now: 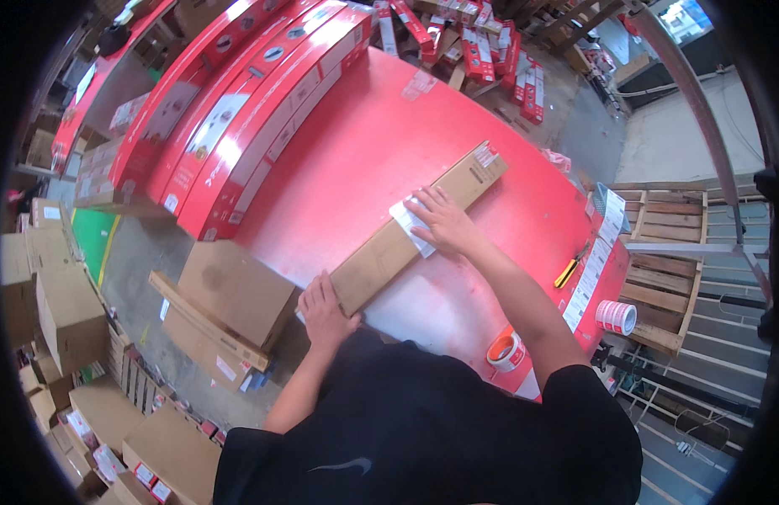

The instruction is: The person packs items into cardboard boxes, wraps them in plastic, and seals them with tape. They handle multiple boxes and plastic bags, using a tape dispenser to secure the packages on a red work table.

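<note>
A long, narrow cardboard box (370, 268) lies slantwise across the red-topped table (326, 158). My right hand (443, 221) rests flat with spread fingers on a white label (411, 224) that wraps over the box near its middle. At the box's near left end, my left hand (325, 312) lies against the end and its top edge. To the right on the table are a yellow utility knife (567, 271), a long strip of printed labels (591, 271) and a roll of printed tape (616, 317). Another tape roll, orange inside (506, 350), sits beside my right forearm.
Large red cartons (238, 145) stand along the table's left side. Below them on the floor are a big cardboard box (228, 297) and a long narrow carton (206, 322). Many boxes fill the lower left. Red-and-white boxes (478, 53) lie piled beyond the table; a wooden pallet (664, 265) is at the right.
</note>
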Tool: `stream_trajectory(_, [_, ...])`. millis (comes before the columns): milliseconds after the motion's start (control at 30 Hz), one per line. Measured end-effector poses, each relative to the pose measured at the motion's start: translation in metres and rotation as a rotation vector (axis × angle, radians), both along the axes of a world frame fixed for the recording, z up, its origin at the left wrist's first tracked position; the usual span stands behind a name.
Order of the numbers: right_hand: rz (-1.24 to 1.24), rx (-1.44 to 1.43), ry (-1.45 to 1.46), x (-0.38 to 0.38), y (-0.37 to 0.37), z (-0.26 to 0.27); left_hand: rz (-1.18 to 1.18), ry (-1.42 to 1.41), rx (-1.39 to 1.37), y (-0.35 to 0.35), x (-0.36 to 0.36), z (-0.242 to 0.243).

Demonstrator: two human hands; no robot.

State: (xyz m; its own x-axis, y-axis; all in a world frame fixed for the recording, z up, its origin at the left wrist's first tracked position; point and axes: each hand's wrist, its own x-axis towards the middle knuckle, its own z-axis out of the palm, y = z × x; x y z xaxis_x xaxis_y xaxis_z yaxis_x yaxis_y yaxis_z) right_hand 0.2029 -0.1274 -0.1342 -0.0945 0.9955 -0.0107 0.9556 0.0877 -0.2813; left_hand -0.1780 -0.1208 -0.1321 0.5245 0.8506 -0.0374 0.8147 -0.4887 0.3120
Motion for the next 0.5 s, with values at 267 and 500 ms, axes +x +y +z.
stream_trajectory(267, [0.178, -0.097, 0.09, -0.019, 0.051, 0.007, -0.079, 0.027, -0.294, 0.056, -0.006, 0.014])
stream_trajectory(500, [-0.041, 0.313, 0.115, 0.032, 0.061, 0.006, -0.082, -0.327, -1.285, 0.147, 0.023, 0.005])
